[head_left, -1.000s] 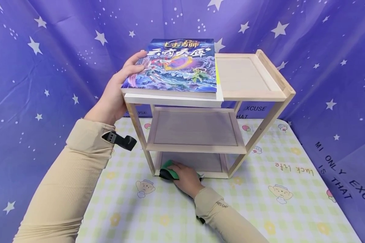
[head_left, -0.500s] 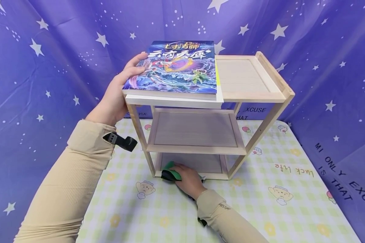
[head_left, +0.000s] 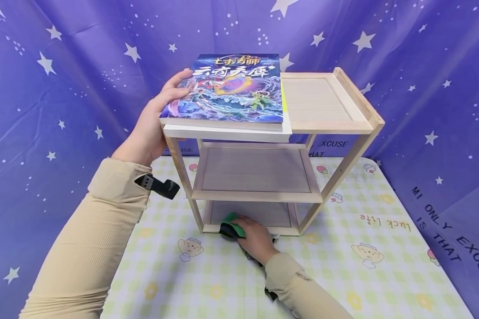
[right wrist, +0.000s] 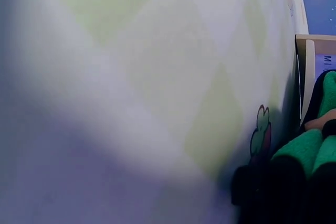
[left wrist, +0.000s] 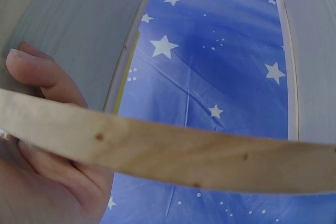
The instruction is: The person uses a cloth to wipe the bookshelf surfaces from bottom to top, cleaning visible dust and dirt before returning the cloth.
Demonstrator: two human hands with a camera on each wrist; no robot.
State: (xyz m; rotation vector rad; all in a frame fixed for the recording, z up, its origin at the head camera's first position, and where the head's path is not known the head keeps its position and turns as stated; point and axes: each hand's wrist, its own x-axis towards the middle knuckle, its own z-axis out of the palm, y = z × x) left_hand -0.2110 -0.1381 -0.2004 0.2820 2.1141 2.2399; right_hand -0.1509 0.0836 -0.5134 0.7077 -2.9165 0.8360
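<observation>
A small three-tier wooden shelf (head_left: 259,196) stands on the table. My left hand (head_left: 147,119) grips its upper left corner, some fingers lying on the top book (head_left: 231,99). In the left wrist view, a digit of the left hand (left wrist: 50,77) reaches past the wooden post (left wrist: 173,148), under the top board. Down at the front edge of the bottom tier (head_left: 267,215), my right hand (head_left: 257,239) holds a green and black cloth (head_left: 232,225). Folds of the cloth (right wrist: 299,150) show at the right of the right wrist view; most of the hand is hidden there.
Another, white-edged book (head_left: 227,132) lies under the top one, on the left of the upper tier. A raised wooden end rail (head_left: 357,95) borders that tier on the right. Checked cloth covers the table (head_left: 335,274), and a starry purple curtain (head_left: 100,53) hangs behind.
My right hand has slid to the right with the cloth along the bottom tier's front edge. The left hand keeps its place on the shelf corner and book.
</observation>
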